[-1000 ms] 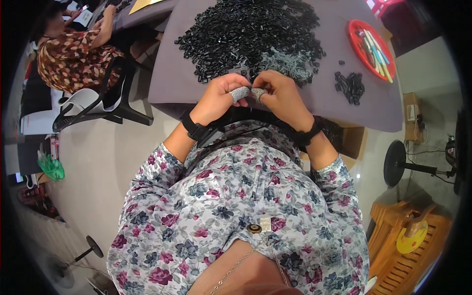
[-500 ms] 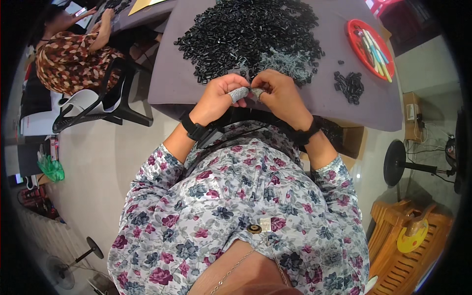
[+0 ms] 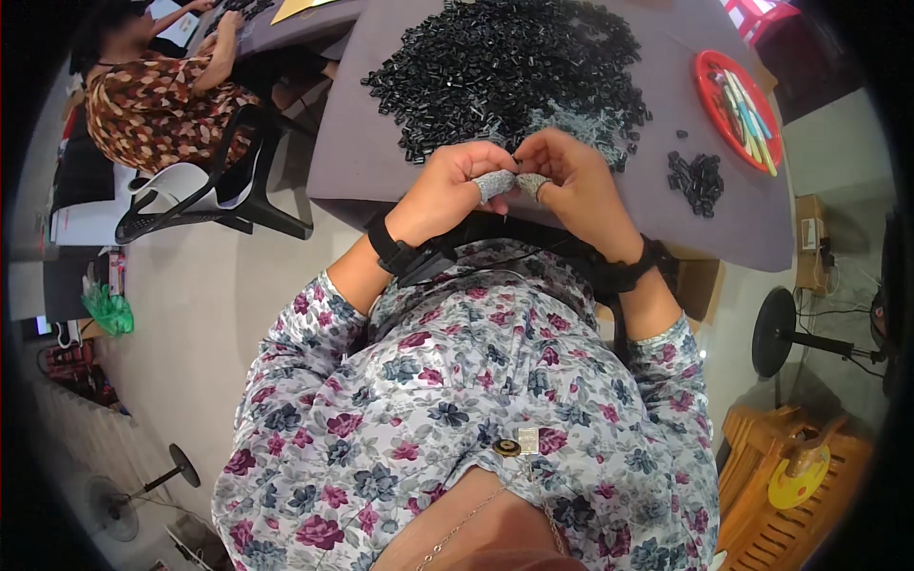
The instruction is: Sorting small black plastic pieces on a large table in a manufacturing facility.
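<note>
My left hand (image 3: 457, 188) and my right hand (image 3: 583, 190) meet at the near edge of a table with a grey cover (image 3: 354, 157). Both are closed, their fingertips pinched together around a small black piece (image 3: 517, 164), mostly hidden by the fingers. Grey wraps cover both thumbs. Just beyond the hands spreads a large heap of small black pieces (image 3: 495, 71). Small grey pieces (image 3: 583, 126) lie along the heap's near right side. Farther right is a small separate group of black pieces (image 3: 697, 184).
A red tray (image 3: 705, 95) with several long sticks or tools stands on the table's right side. At the left, another person (image 3: 157, 109) sits on a black chair (image 3: 257, 181) by another table. A wooden chair (image 3: 762, 466) and a dark round-based stand (image 3: 774, 333) are at the right.
The whole view has shifted, so the table and hands sit farther right in the picture. My fingers stay pinched together, with a slight change in how they are placed.
</note>
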`<action>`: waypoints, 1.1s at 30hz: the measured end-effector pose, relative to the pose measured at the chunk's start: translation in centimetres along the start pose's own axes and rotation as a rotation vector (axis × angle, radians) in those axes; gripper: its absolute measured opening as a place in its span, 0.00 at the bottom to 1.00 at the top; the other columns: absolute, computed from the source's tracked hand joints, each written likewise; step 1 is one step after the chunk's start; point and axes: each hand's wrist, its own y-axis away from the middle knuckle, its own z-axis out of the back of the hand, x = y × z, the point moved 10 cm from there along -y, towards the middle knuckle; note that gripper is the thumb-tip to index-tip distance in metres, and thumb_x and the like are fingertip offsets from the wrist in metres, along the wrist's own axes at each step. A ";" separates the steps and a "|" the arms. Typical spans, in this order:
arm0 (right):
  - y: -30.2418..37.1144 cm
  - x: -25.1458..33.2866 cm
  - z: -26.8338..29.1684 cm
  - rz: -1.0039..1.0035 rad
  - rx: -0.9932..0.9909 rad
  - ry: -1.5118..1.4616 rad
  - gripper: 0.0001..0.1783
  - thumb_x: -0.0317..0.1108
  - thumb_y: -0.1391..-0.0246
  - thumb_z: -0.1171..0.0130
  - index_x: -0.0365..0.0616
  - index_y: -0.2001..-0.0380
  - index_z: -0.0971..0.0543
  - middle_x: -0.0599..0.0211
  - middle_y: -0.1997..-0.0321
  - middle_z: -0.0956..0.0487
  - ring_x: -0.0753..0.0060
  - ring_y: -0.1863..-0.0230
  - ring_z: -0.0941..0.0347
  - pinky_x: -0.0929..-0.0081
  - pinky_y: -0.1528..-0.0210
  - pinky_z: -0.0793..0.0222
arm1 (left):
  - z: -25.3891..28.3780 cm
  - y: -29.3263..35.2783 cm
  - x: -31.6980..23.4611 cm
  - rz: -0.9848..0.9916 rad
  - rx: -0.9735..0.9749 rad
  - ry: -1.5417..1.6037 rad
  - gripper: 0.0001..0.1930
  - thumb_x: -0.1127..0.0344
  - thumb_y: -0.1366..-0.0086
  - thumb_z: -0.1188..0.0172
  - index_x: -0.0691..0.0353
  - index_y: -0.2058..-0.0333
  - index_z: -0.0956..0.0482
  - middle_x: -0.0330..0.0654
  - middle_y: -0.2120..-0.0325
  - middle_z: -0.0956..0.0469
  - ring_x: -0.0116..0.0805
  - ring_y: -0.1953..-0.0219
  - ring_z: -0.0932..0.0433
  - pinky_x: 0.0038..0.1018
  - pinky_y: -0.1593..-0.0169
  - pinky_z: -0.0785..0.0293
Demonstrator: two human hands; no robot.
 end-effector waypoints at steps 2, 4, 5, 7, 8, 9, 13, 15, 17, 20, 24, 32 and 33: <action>0.0 0.6 0.2 -0.001 -0.014 -0.059 0.15 0.16 0.50 0.43 0.36 0.58 0.21 0.71 0.64 0.20 0.82 0.63 0.24 0.81 0.61 0.27 | -0.2 0.2 -0.9 0.006 -0.014 -0.027 0.08 0.75 0.26 0.44 0.66 0.51 0.21 0.39 0.64 0.16 0.24 0.67 0.18 0.22 0.59 0.19; 0.0 0.9 0.5 -0.022 -0.041 -0.125 0.15 0.15 0.51 0.43 0.35 0.58 0.21 0.71 0.63 0.20 0.82 0.62 0.23 0.82 0.60 0.27 | -0.3 0.1 -1.2 0.007 -0.023 -0.027 0.09 0.75 0.26 0.44 0.66 0.51 0.20 0.39 0.65 0.16 0.24 0.67 0.18 0.22 0.59 0.19; 0.0 1.0 0.6 -0.035 -0.034 -0.123 0.14 0.15 0.50 0.43 0.35 0.58 0.21 0.71 0.64 0.20 0.82 0.62 0.24 0.82 0.60 0.26 | -0.4 0.1 -1.3 0.008 -0.025 -0.013 0.09 0.76 0.27 0.44 0.66 0.51 0.20 0.39 0.65 0.16 0.24 0.67 0.18 0.22 0.59 0.20; -0.1 0.9 0.8 -0.061 -0.021 -0.119 0.14 0.15 0.50 0.42 0.35 0.58 0.22 0.71 0.64 0.20 0.83 0.63 0.24 0.82 0.60 0.26 | -0.4 -0.1 -2.3 -0.073 -0.042 -0.164 0.11 0.79 0.30 0.46 0.66 0.52 0.20 0.39 0.65 0.16 0.24 0.67 0.18 0.22 0.60 0.20; -0.2 0.9 1.0 -0.077 -0.018 -0.125 0.14 0.15 0.49 0.43 0.35 0.58 0.22 0.70 0.64 0.19 0.83 0.64 0.23 0.81 0.61 0.25 | -0.5 0.0 -3.3 -0.155 -0.059 -0.327 0.12 0.81 0.32 0.47 0.66 0.53 0.20 0.40 0.66 0.16 0.24 0.67 0.17 0.22 0.61 0.21; -0.3 0.8 1.3 -0.094 -0.014 -0.131 0.13 0.15 0.48 0.43 0.35 0.58 0.22 0.70 0.64 0.19 0.82 0.65 0.22 0.81 0.62 0.24 | -0.7 0.1 -4.3 -0.238 -0.076 -0.490 0.14 0.83 0.34 0.48 0.66 0.54 0.20 0.40 0.67 0.16 0.25 0.67 0.17 0.23 0.62 0.21; -1.0 1.3 2.4 -0.118 -0.025 -0.273 0.10 0.17 0.44 0.42 0.35 0.58 0.23 0.66 0.65 0.18 0.78 0.68 0.19 0.79 0.67 0.20 | -0.7 -0.8 -5.8 -0.263 -0.070 -0.369 0.17 0.84 0.38 0.49 0.65 0.54 0.19 0.41 0.69 0.15 0.26 0.68 0.16 0.24 0.64 0.22; -1.4 1.5 2.6 -0.107 -0.035 -0.261 0.09 0.18 0.44 0.42 0.35 0.59 0.23 0.65 0.65 0.18 0.76 0.69 0.17 0.79 0.69 0.20 | -0.6 -1.1 -6.1 -0.284 -0.067 -0.339 0.18 0.85 0.40 0.49 0.64 0.54 0.19 0.42 0.69 0.15 0.26 0.68 0.16 0.25 0.64 0.22; -1.3 1.1 2.7 -0.118 -0.036 -0.287 0.08 0.18 0.43 0.42 0.36 0.60 0.23 0.63 0.64 0.17 0.75 0.69 0.17 0.79 0.69 0.19 | -1.6 -0.7 -6.8 -0.223 -0.080 -0.550 0.19 0.87 0.38 0.51 0.66 0.52 0.20 0.40 0.66 0.15 0.25 0.67 0.17 0.22 0.62 0.24; -0.7 -0.4 2.6 -0.158 -0.041 -0.366 0.07 0.19 0.42 0.42 0.36 0.60 0.23 0.62 0.64 0.17 0.75 0.69 0.17 0.79 0.69 0.19 | -2.1 -0.5 -6.5 -0.225 -0.043 -0.649 0.20 0.88 0.38 0.53 0.67 0.51 0.21 0.39 0.65 0.16 0.25 0.66 0.17 0.21 0.62 0.24; -0.1 -1.1 2.4 -0.173 -0.053 -0.353 0.06 0.23 0.40 0.38 0.39 0.60 0.24 0.65 0.64 0.17 0.75 0.69 0.18 0.79 0.68 0.20 | -1.2 -0.9 -4.1 -0.225 -0.038 -0.394 0.16 0.86 0.35 0.49 0.66 0.52 0.21 0.40 0.65 0.15 0.27 0.69 0.18 0.21 0.63 0.24; -0.3 -1.1 2.7 -0.155 -0.065 -0.108 0.09 0.24 0.39 0.39 0.36 0.55 0.21 0.64 0.64 0.16 0.75 0.66 0.17 0.76 0.66 0.22 | 1.2 -1.7 -1.4 -0.029 -0.049 0.015 0.08 0.72 0.27 0.41 0.67 0.52 0.21 0.46 0.62 0.14 0.27 0.70 0.17 0.22 0.62 0.21; 0.0 -1.1 2.5 -0.131 -0.090 0.048 0.10 0.25 0.40 0.39 0.37 0.55 0.20 0.64 0.65 0.16 0.72 0.66 0.17 0.75 0.66 0.23 | 1.7 -1.6 -0.9 -0.020 -0.077 0.021 0.08 0.72 0.27 0.41 0.67 0.53 0.21 0.46 0.62 0.14 0.27 0.69 0.17 0.22 0.62 0.20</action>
